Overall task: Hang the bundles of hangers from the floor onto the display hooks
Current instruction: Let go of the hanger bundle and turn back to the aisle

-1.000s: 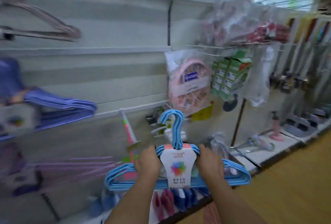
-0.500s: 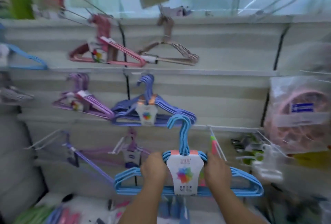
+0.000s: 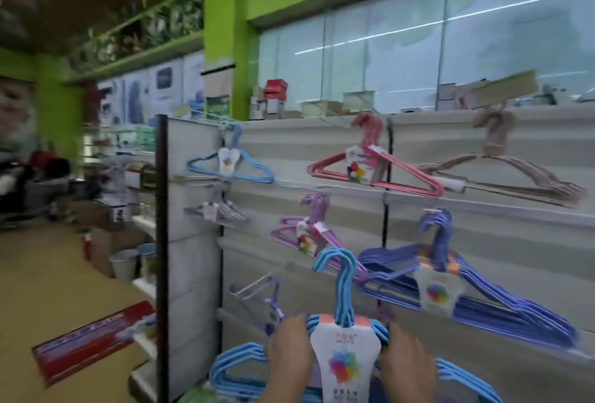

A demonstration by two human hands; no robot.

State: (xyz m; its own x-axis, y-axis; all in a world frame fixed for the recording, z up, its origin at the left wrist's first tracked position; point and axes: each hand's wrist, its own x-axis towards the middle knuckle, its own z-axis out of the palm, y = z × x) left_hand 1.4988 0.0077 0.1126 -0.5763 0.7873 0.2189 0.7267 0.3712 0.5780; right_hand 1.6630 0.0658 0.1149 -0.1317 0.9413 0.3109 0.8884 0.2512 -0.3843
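I hold a bundle of light blue hangers [image 3: 342,286] upright in front of the slatted display wall [image 3: 515,229], its white label card facing me. My left hand [image 3: 288,346] grips the bundle's left shoulder and my right hand [image 3: 407,362] grips the right shoulder. The bundle's hooks rise just left of a hung dark blue bundle [image 3: 467,290]. An empty wire display hook [image 3: 254,286] juts out from the wall to the left of my bundle. The lower part of my bundle is cut off by the frame's bottom edge.
Other bundles hang on the wall: light blue [image 3: 230,166], red [image 3: 373,171], beige [image 3: 502,174], pink-purple [image 3: 309,235] and grey [image 3: 219,211]. A dark post [image 3: 161,241] ends the wall on the left. Beyond lies an aisle with a red floor sticker [image 3: 93,338].
My view has swung left and upward along the wall. The blue bundle stays in both hands and now sits left of the dark blue bundle, nearer the wall's end post.
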